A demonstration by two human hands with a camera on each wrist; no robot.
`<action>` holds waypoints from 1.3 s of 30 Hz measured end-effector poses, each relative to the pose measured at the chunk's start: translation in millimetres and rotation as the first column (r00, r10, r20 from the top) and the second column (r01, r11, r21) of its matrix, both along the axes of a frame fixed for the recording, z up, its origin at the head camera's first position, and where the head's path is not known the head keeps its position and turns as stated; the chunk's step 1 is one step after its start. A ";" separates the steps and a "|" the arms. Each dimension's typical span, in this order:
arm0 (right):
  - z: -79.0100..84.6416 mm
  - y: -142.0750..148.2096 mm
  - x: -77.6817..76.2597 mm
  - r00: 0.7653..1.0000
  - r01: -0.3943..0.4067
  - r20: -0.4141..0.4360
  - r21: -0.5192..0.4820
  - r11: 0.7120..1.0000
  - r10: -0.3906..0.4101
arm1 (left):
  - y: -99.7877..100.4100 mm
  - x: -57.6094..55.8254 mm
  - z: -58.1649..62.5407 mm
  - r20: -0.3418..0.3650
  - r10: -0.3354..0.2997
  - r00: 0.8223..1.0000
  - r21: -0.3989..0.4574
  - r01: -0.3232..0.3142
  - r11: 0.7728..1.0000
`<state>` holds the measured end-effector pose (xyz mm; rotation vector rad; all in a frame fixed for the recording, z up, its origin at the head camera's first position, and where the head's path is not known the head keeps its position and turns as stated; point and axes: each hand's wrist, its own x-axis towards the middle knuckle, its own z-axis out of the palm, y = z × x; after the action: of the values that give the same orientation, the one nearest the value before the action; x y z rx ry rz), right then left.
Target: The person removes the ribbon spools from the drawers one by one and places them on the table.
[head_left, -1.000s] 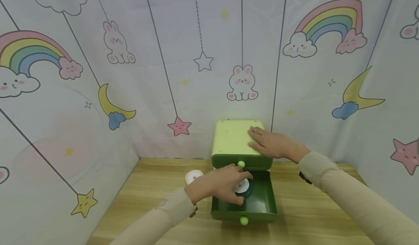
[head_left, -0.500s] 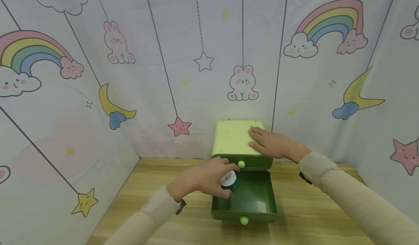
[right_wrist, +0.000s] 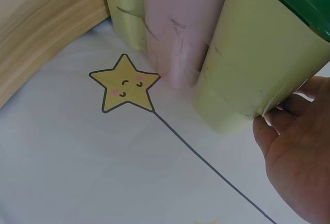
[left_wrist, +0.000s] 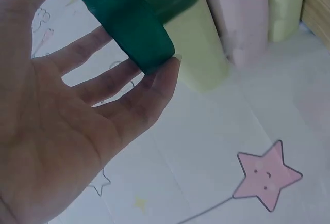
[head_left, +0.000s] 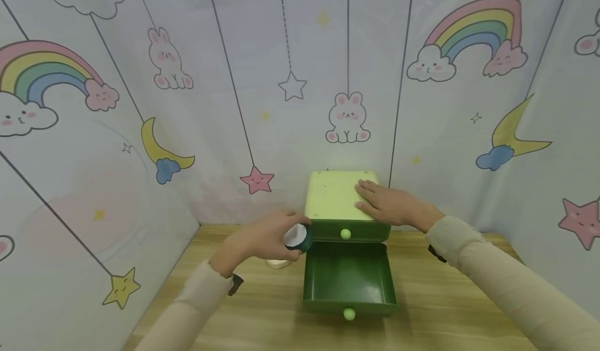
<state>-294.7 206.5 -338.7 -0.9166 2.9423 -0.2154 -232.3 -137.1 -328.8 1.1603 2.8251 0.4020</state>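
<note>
My left hand (head_left: 267, 236) grips a roll of dark green ribbon (left_wrist: 129, 25) with a white face, thumb on one side and fingers on the other. The roll is held in the air at the left front corner of a small drawer cabinet (head_left: 330, 195). On the cabinet's pale green top rests my right hand (head_left: 391, 205), its fingers extended. A lower green drawer (head_left: 349, 278) is pulled out, with nothing seen inside. The upper drawer (head_left: 323, 231) is closed. Beneath my left hand a whitish roll (head_left: 278, 263) lies on the table, mostly hidden.
The cabinet stands on a wood-grain table (head_left: 436, 288) close to a printed cloth backdrop (head_left: 225, 132). Cloth also rises at both sides. A round light green knob (head_left: 349, 314) juts from the pulled-out drawer. Both wrist views show the cabinet's yellow and pink tiers.
My left hand has lifted the green ribbon roll out of the lower drawer and carried it left past the drawer's edge. The right hand has stayed on the cabinet top.
</note>
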 end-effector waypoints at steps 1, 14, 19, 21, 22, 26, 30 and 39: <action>-0.1 0.1 0.0 1.000 0.000 0.002 0.001 1.000 0.000 | -4.1 -1.2 -1.0 -0.009 0.004 1.000 0.006 -0.004 1.000; -2.4 2.0 -0.6 1.000 0.003 0.012 0.003 1.000 -0.003 | -54.0 -27.9 -29.6 0.063 0.119 0.991 0.059 -0.122 0.991; -4.9 3.5 -1.7 1.000 0.003 0.004 0.001 1.000 -0.003 | -73.9 -44.9 -50.0 0.116 0.158 0.981 0.075 -0.167 0.983; -4.7 3.7 -1.7 1.000 0.000 0.002 0.000 1.000 0.000 | -80.7 -50.5 -57.3 0.133 0.175 0.976 0.075 -0.186 0.980; -4.5 3.7 -1.7 1.000 -0.001 0.002 -0.001 1.000 0.001 | -84.0 -53.1 -61.0 0.140 0.187 0.972 0.071 -0.198 0.978; -3.1 3.9 -1.2 1.000 -0.001 0.010 -0.005 1.000 0.001 | -94.0 -62.9 -78.6 0.179 0.268 0.947 0.044 -0.279 0.959; -1.8 3.6 -0.9 1.000 0.000 0.014 -0.003 1.000 0.000 | -101.4 -71.5 -96.6 0.215 0.344 0.914 0.015 -0.355 0.935; -0.8 3.1 -1.3 1.000 0.000 0.012 0.000 1.000 0.000 | -113.2 -84.5 -127.5 0.277 0.407 0.871 -0.004 -0.422 0.906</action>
<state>-296.0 209.6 -339.5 -0.9124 2.9313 -0.2204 -316.8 -250.3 -456.3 0.4404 2.8083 0.6154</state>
